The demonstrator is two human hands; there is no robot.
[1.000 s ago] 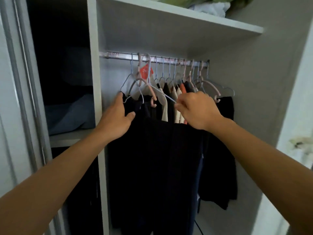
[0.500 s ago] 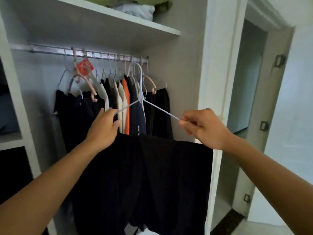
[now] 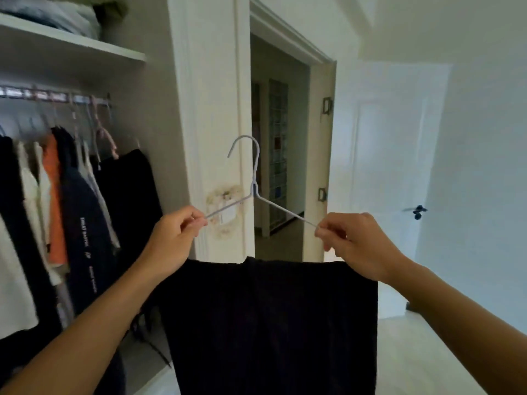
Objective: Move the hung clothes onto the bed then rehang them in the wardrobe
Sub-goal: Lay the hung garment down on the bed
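Doorway (image 3: 278,166) behind | both hands raised, left hand (image 3: 171,240), right hand (image 3: 356,246) pinching hanger (image 3: 255,192) ends | black garment (image 3: 271,323) draped

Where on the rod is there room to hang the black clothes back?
The rod is crowded from the picture's left edge to the pink hanger. The only bare stretch I can see is the short bit between that hanger and the wardrobe side wall. The wire hanger with the black garment might just fit there; blur makes that uncertain.

2 bare forearms, no sleeves — left hand (image 3: 171,240), right hand (image 3: 359,246), no rings
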